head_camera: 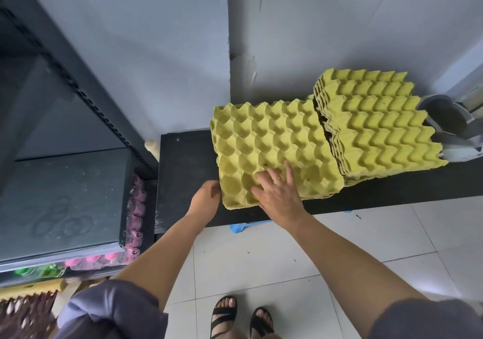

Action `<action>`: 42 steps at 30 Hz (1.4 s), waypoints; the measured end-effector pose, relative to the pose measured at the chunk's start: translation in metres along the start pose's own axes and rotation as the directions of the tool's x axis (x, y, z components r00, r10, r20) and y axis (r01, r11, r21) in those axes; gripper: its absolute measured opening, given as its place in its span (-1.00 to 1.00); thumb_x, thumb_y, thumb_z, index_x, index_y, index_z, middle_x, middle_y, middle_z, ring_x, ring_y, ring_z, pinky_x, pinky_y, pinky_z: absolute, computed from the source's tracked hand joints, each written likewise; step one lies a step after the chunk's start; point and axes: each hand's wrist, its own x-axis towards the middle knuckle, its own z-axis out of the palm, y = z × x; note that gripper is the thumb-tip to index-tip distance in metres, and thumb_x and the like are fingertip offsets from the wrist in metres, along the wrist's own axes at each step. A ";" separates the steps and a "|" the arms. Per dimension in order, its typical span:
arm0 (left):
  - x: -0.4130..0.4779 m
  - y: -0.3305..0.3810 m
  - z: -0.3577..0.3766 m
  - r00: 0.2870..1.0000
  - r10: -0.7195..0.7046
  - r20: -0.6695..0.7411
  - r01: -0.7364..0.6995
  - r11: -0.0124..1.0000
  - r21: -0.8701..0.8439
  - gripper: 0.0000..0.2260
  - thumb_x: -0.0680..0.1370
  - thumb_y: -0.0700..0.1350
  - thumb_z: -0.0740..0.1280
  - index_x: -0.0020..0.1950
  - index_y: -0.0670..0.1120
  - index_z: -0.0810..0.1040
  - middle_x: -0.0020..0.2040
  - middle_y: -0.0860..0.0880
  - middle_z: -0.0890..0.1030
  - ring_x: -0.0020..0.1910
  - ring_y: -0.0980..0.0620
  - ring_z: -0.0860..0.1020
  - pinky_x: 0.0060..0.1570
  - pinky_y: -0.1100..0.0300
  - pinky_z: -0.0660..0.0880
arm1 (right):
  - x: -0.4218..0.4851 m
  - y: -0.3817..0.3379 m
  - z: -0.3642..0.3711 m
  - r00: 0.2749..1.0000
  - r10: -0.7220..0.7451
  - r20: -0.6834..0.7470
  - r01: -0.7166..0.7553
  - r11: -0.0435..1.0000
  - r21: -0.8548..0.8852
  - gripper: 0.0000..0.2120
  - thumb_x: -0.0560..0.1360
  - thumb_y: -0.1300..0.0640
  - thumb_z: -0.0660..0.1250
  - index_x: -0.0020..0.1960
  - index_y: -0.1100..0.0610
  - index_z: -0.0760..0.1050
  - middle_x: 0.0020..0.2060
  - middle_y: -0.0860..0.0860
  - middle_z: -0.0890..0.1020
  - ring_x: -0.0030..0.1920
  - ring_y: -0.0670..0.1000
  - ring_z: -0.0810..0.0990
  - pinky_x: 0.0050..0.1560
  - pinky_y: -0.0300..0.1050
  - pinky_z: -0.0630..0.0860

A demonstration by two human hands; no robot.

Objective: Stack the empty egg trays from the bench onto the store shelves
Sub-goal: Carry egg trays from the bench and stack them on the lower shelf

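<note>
The person's grey-violet cloth sleeves (pixel 112 310) and black strap sandals (pixel 224 315) are nearest, above a white tiled floor (pixel 261 260). The right hand (pixel 277 195), with a thin ring (pixel 277 178), lies flat with spread fingers on the top of the near stack of yellow-green pulp egg trays (pixel 274 140). The left hand (pixel 205 197) touches the front left corner of this stack. Its fingertips are hidden there, so its grasp cannot be told. The stack stands on the black bench (pixel 188 161), touching a second, taller stack of the same trays (pixel 379 129) on its right. At the left is a dark metal shelf (pixel 65 195). Below it stand pink-capped bottles (pixel 136 208), whose labels are too blurred to read.
</note>
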 end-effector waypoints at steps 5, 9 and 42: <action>-0.007 0.003 0.002 0.992 -0.096 0.083 0.110 0.977 -0.184 -0.73 0.58 -0.28 0.12 0.17 -0.12 0.54 -0.02 -0.11 0.62 -0.03 -0.06 0.59 -0.05 0.16 0.56 | 0.001 0.003 0.012 0.998 -0.052 -0.034 0.052 0.999 0.003 -0.75 0.15 0.28 0.56 -0.24 0.10 0.58 -0.19 -0.02 0.59 -0.26 0.08 0.57 0.16 0.36 0.45; -0.009 0.009 -0.004 0.997 -0.075 0.029 0.079 0.973 -0.219 -0.70 0.56 -0.32 0.15 0.23 -0.13 0.51 -0.13 -0.01 0.59 -0.10 -0.02 0.55 -0.10 0.16 0.51 | 0.005 0.010 0.006 0.995 -0.086 -0.049 0.087 0.996 0.028 -0.77 0.20 0.25 0.54 -0.19 0.12 0.60 -0.17 -0.01 0.58 -0.27 0.09 0.55 0.16 0.35 0.44; -0.044 0.097 -0.045 0.988 0.127 0.090 -0.058 0.836 -0.545 -0.71 0.53 -0.28 0.33 0.22 -0.08 0.43 -0.16 -0.08 0.59 -0.20 0.00 0.54 -0.13 0.10 0.47 | 0.024 0.021 -0.099 0.984 0.115 -0.137 -0.069 0.951 0.302 -0.59 0.22 0.02 0.59 -0.06 0.19 0.53 -0.14 0.13 0.54 -0.26 0.15 0.59 -0.29 -0.05 0.56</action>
